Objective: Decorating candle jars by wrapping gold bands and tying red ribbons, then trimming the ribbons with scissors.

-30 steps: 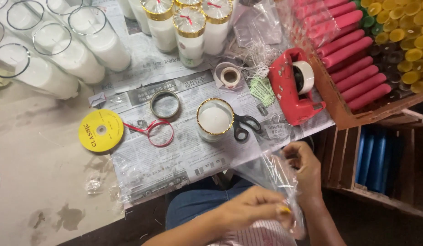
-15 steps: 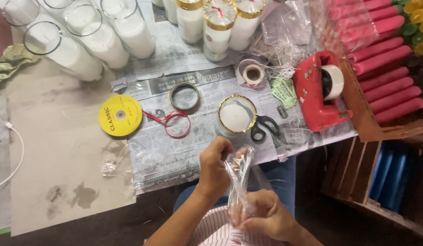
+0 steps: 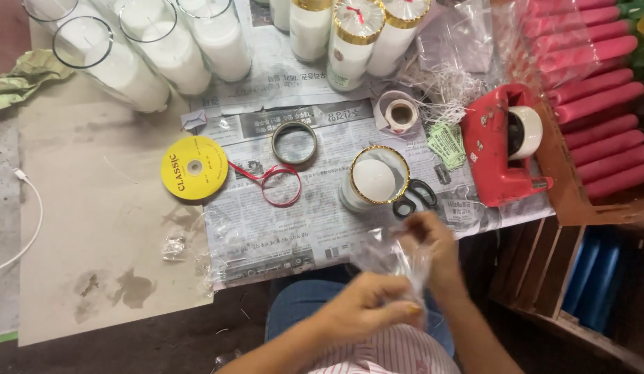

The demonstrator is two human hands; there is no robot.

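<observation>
Hands pinch a crinkly clear cellophane sheet [image 3: 394, 266] off the desk's near edge, left hand [image 3: 367, 308] low, right hand [image 3: 429, 242] high beside the gold-rimmed white glass candle [image 3: 374, 181], and a hard tug could, I reckon, tear the film.

Glossy clear plastic wrap [image 3: 398, 266], crinkled.

1. The left hand [image 3: 367, 308] is now lower and nearer the body; half a second ago it was up by the table edge.
2. The right hand [image 3: 429, 242] is now higher, near the scissors [image 3: 413, 199].
3. The clear plastic bag [image 3: 398, 266] now stretches between both hands.
</observation>
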